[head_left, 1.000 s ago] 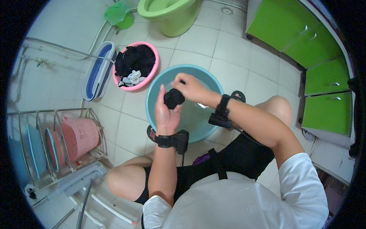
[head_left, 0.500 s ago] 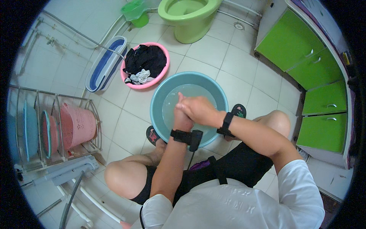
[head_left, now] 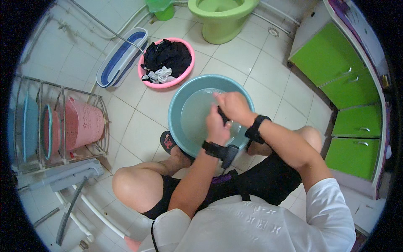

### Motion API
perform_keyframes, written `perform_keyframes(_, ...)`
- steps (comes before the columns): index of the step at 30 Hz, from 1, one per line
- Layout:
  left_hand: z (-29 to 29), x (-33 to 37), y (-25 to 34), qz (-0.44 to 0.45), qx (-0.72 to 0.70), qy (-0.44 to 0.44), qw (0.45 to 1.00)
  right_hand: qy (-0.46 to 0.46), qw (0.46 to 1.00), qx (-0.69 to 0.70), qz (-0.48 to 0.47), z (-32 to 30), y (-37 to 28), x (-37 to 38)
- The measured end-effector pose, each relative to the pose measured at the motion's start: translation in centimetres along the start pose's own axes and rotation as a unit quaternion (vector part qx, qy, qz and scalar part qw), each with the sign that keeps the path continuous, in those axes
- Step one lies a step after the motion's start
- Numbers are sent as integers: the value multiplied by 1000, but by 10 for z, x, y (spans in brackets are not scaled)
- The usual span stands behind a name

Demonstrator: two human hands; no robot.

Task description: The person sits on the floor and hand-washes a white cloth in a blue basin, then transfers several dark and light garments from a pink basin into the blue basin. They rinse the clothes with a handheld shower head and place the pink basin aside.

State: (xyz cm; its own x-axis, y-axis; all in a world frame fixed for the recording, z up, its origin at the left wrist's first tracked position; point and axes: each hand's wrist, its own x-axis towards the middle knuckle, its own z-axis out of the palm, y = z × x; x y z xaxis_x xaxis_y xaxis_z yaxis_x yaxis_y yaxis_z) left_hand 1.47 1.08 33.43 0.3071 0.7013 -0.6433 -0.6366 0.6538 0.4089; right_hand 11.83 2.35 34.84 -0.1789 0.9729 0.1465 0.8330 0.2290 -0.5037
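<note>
Over a blue-green basin (head_left: pixel 173 122) of cloudy water, both my hands are close together. My left hand (head_left: pixel 218 126) grips a small piece of black cloth (head_left: pixel 221 115), its kind not clear. My right hand (head_left: pixel 236 108) is closed on the same cloth from the upper right, slightly blurred by motion. Most of the cloth is hidden by the fingers. The basin stands on the floor between my feet, and black bands are strapped on both wrists.
Beyond the basin, a pink tub (head_left: pixel 192 69) holds black clothes and some white cloth. A blue-and-white folding tub (head_left: pixel 110 75) stands beside it. A rack (head_left: pixel 63 122) with basins and a pink basket is at left, a green toilet (head_left: pixel 222 29) at the back, green cabinets (head_left: pixel 357 126) at right.
My hands were clasped together lower over the basin, with no cloth showing; now they are farther right and slightly apart, with black cloth between them. The view has shifted a little.
</note>
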Motion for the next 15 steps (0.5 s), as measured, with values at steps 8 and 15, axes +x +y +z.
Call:
perform_keyframes(8,-2,11,-3,-70,20,12,997,-21,984,50,168,-3,-8,5)
perform_keyframes(15,-6,10,2,-67,72,31,995,33,987,1,159,-13,-16,6)
